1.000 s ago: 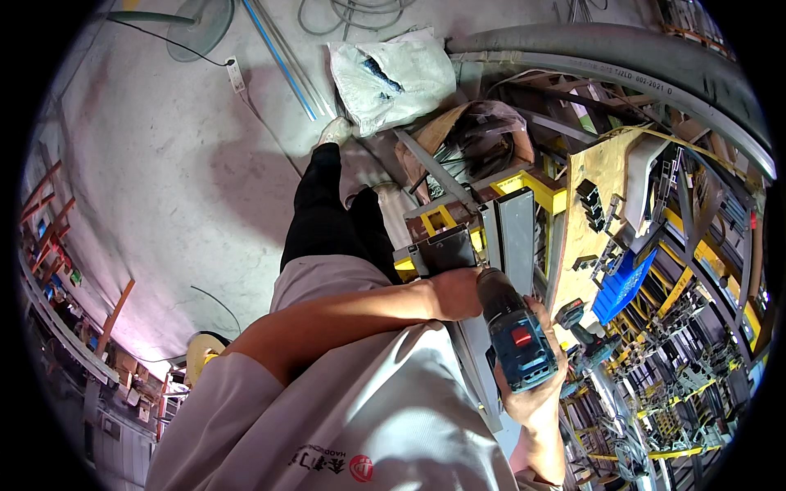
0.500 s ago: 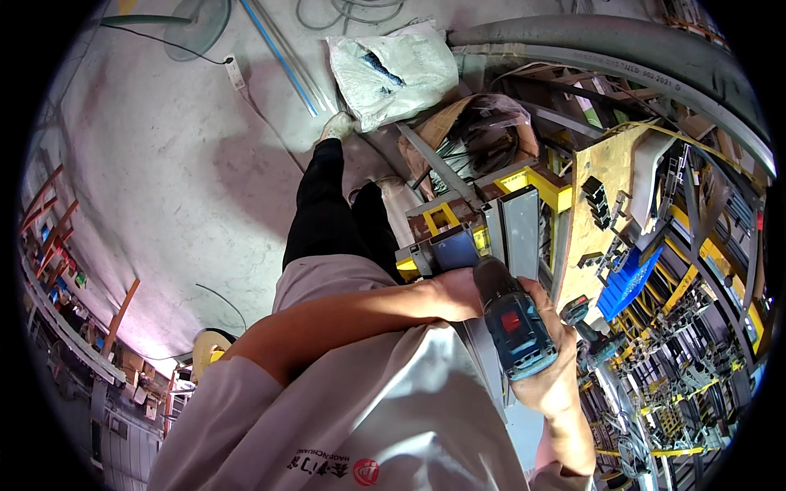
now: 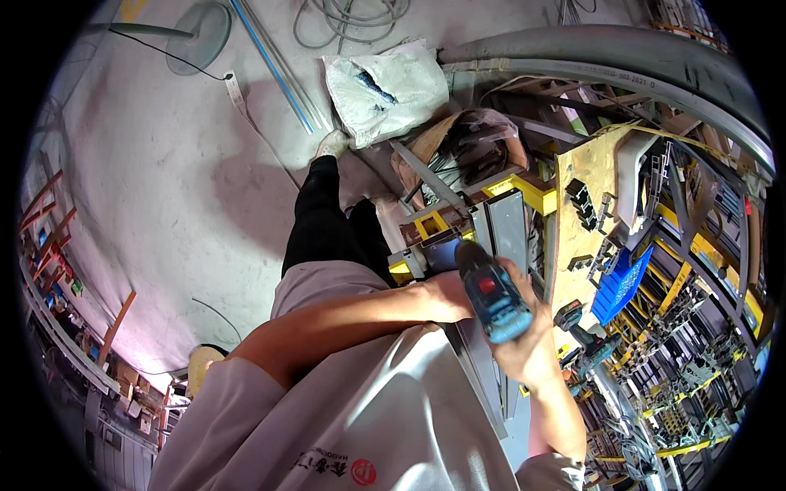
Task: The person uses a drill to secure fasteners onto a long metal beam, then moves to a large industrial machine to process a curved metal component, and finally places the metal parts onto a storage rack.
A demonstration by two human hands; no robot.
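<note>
the right hand (image 3: 526, 348) is holding a blue and black drill (image 3: 494, 299), its fingers curling round the tool without much gap showing, and the drill is sitting over the grey metal bars (image 3: 509, 227) in front of the body, its nose pointing away from the person. the left hand (image 3: 449, 296) is reaching across to just beside that nose, but the drill is hiding its fingers, so i cannot tell how far they are opening or whether they are holding anything. the closeness is making the chief danger: if the nose is slipping sideways on smooth metal, or the drill is twisting as it bites, the left hand is lying near its path. the drill's tip is hiding from view too, so a poor angle is possibly going unseen. a bar that is sitting loosely on the yellow frame (image 3: 532, 195) could be shifting under pressure. to the right, a second drill (image 3: 583, 332) is resting near the working arm, where an elbow could be knocking it. on the floor, a cord (image 3: 266, 141) is running close to the leg (image 3: 315, 209), where a careless step could be catching it
</note>
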